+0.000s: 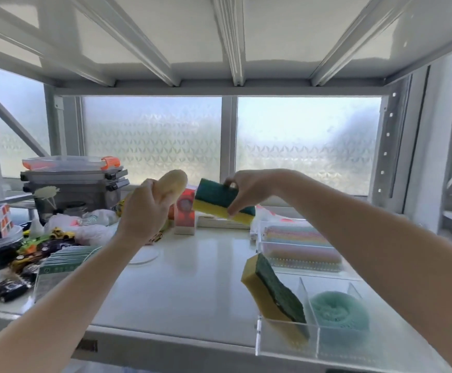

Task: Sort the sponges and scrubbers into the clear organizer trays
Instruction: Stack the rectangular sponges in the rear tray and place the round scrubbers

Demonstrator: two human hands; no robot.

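Yellow-green sponge [274, 293] tilted in clear tray [286, 343]; hands gripping beige scrubber [172, 184], two-tone sponge [220, 201].

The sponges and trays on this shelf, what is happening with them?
A person is sorting. The right hand holds a green-and-yellow sponge in the air, and the left hand holds a beige sponge. In the clear tray at front right, another green-and-yellow sponge leans tilted beside a teal scrubber.
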